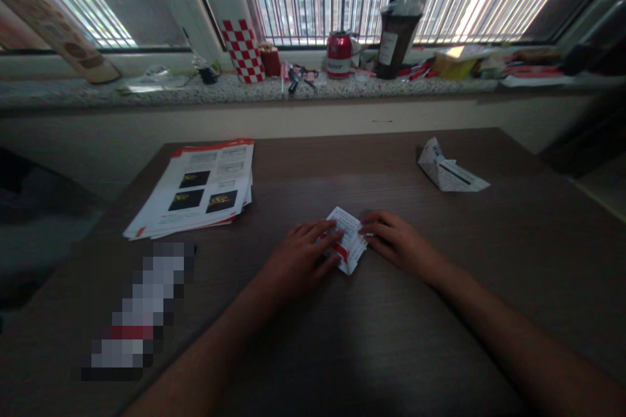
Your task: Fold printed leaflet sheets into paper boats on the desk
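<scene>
A small folded piece of printed paper, white with red marks, lies near the middle of the brown table. My left hand rests on its left side, fingers pressed flat onto it. My right hand touches its right edge with the fingertips held together. Both hands press the paper down against the table.
A stack of printed leaflets lies at the left of the table. Another folded paper shape sits at the far right. A blurred-out patch lies at the near left. The windowsill behind holds a checked bottle, a red can, a dark cup and clutter.
</scene>
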Motion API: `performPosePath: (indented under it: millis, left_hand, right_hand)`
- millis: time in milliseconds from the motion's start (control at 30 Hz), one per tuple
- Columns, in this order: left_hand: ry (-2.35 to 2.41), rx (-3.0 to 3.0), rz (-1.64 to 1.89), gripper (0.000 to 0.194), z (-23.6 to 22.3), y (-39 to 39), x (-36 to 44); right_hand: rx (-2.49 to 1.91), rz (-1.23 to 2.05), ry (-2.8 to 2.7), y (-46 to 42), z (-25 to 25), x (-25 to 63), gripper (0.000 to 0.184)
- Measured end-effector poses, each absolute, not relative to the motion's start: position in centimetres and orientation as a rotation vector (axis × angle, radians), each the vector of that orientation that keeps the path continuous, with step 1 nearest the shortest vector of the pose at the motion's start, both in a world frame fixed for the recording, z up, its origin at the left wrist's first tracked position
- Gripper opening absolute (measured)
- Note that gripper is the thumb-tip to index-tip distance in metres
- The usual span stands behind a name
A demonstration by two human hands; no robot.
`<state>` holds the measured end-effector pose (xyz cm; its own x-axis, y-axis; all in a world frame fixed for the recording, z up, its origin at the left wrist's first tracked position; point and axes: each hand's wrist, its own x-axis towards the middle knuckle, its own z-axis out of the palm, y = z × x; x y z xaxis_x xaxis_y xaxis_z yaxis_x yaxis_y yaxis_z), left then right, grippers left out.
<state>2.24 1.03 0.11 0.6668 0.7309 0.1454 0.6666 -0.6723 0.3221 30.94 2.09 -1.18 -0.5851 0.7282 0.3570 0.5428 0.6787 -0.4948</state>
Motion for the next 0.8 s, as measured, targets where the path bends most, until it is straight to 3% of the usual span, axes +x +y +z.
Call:
performPosePath:
  millis: [267,800]
  left_hand:
    - [1.127,2.648,0.387,0.05,-0.2,1.0,2.2]
    - [1.031,2.649,0.519,0.037,-0.4,1.1,2.4]
  right_hand:
    - [-0.935,0.267,-2.407,2.0,-1.3,30.6,0.02]
    - [-0.868,0.604,-2.364,0.9,-0.6,29.3,0.026]
